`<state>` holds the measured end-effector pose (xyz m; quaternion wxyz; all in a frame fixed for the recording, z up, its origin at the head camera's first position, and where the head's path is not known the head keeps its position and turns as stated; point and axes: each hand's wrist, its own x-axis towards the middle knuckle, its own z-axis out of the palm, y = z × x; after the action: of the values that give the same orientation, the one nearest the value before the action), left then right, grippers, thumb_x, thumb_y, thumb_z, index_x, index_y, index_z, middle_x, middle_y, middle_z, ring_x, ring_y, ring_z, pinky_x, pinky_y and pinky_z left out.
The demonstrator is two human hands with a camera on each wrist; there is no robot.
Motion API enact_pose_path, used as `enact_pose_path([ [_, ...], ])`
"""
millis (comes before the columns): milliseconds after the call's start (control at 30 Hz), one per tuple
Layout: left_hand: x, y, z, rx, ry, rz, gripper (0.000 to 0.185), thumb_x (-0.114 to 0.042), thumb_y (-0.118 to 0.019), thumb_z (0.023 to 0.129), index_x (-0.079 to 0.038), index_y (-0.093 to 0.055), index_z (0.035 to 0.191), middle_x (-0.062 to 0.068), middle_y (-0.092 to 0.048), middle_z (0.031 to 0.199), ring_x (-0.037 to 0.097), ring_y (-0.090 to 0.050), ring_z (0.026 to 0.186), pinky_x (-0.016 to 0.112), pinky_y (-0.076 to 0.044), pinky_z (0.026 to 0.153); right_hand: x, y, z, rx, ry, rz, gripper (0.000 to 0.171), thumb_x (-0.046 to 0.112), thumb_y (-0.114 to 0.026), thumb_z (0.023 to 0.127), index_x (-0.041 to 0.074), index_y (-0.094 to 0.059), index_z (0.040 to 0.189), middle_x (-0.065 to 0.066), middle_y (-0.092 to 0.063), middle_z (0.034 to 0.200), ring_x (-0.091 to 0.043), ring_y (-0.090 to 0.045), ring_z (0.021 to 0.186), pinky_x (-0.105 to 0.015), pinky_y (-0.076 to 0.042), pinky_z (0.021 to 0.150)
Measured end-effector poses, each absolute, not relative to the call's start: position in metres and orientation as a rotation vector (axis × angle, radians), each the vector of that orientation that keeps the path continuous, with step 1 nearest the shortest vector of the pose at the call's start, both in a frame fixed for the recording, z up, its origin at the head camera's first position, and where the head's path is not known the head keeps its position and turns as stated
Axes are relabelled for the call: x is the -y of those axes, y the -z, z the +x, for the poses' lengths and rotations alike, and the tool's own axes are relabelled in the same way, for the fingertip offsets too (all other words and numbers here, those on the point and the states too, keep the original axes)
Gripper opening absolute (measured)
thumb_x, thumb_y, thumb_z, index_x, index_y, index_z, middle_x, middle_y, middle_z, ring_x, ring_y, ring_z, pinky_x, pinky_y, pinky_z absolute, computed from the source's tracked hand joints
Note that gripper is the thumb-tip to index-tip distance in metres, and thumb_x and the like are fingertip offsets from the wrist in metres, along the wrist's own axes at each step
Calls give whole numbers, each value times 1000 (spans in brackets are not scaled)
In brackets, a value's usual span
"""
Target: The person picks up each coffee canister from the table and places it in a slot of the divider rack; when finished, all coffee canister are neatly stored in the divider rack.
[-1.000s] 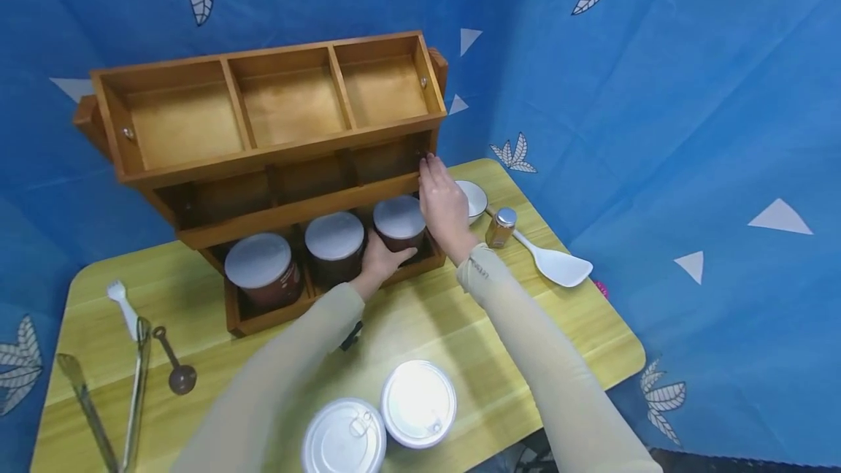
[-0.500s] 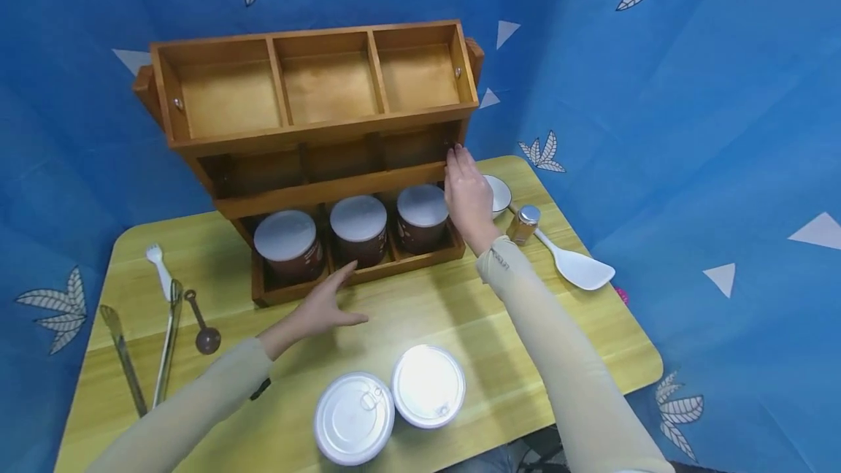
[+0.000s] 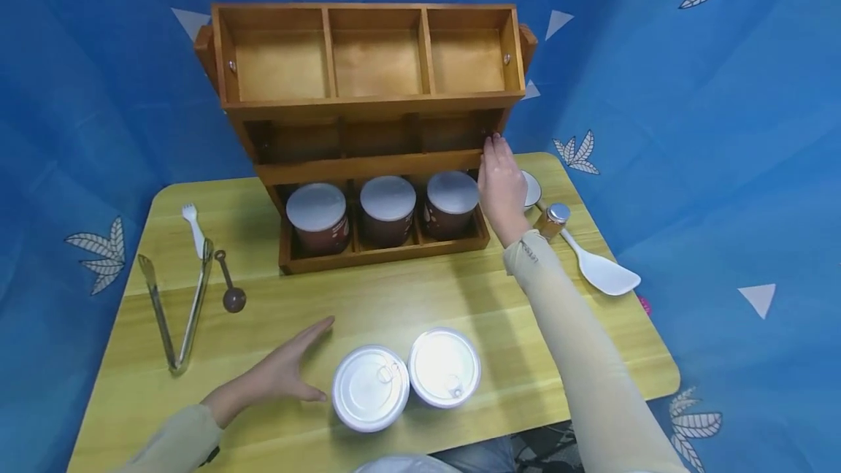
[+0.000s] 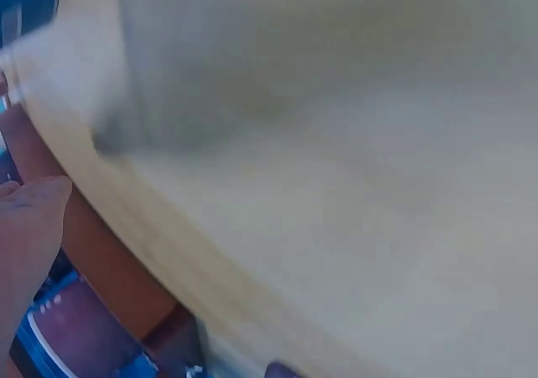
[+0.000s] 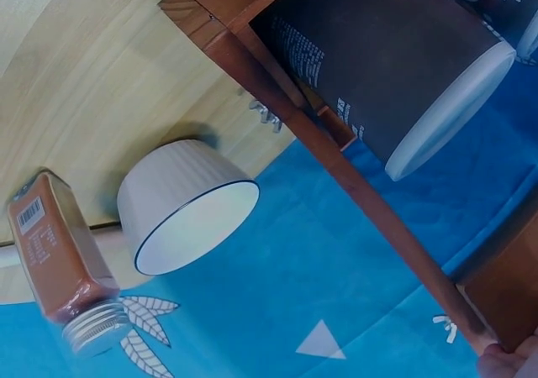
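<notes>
In the head view my left hand (image 3: 279, 371) is above the near left of the table, fingers spread, apart from two round tubs with pull-tab lids, the left tub (image 3: 370, 388) and the right tub (image 3: 444, 367). My right hand (image 3: 501, 188) lies with straight fingers against the right side of a tiered wooden rack (image 3: 368, 168); its thumb is hidden. In the right wrist view, fingertips touch the rack's side post. Three dark brown tubs with pale lids, the left one (image 3: 320, 217), the middle one (image 3: 388, 210) and the right one (image 3: 452, 203), stand in the bottom compartments.
Beyond my right hand stand a white bowl (image 5: 189, 206), partly hidden in the head view, a spice bottle (image 3: 552, 220) and a white spatula (image 3: 607, 274). Left lie a white fork (image 3: 194, 228), metal tongs (image 3: 192, 316) and a brown scoop (image 3: 233, 294). The rack's upper tiers hold nothing.
My left hand has drawn back from the bottom-tier tubs toward the near left of the table. The right hand has stayed at the rack's side. The head view has swung left.
</notes>
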<state>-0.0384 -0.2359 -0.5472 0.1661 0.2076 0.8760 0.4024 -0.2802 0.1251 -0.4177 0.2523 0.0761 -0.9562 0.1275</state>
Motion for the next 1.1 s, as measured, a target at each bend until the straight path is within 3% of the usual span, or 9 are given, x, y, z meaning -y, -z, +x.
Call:
enact_pose_path([
  [300,211,558,-10,-2314,-1329,572,127,-33,-95,54,-9,-22,156,15,-32,159,42,-32,145,63,-29,114,-127,417,-282,2616,-375,196,41,20,-39,106,1,-52,141,-15,-50,149,-30,-47,139,-43,-45,112],
  [533,191,575,-7,-2225,-1545,633,123,-29,-97,51,-25,-28,154,-6,-47,150,18,-45,140,44,-34,119,-123,417,-281,2606,-381,193,41,19,-40,106,1,-52,141,-16,-50,148,-30,-47,139,-42,-43,114],
  [633,187,582,-3,-2253,-1589,675,119,-29,-97,52,-29,-31,152,-6,-51,147,12,-48,137,34,-35,119,-121,417,-280,2611,-380,206,41,20,-39,106,1,-51,141,-16,-50,148,-31,-47,139,-42,-43,114],
  [867,184,584,0,-2349,-1604,680,116,-28,-97,52,-23,-35,150,-1,-53,144,17,-51,134,37,-40,116,-121,419,-283,2587,-370,224,41,19,-41,105,0,-52,140,-16,-51,148,-31,-48,138,-43,-44,113],
  [1100,202,560,-9,-2339,-1718,512,114,-21,-96,51,-22,-37,149,4,-53,145,4,-48,134,31,-36,118,-123,421,-282,2578,-387,212,41,18,-40,105,-1,-52,140,-17,-50,148,-31,-48,138,-44,-44,113],
])
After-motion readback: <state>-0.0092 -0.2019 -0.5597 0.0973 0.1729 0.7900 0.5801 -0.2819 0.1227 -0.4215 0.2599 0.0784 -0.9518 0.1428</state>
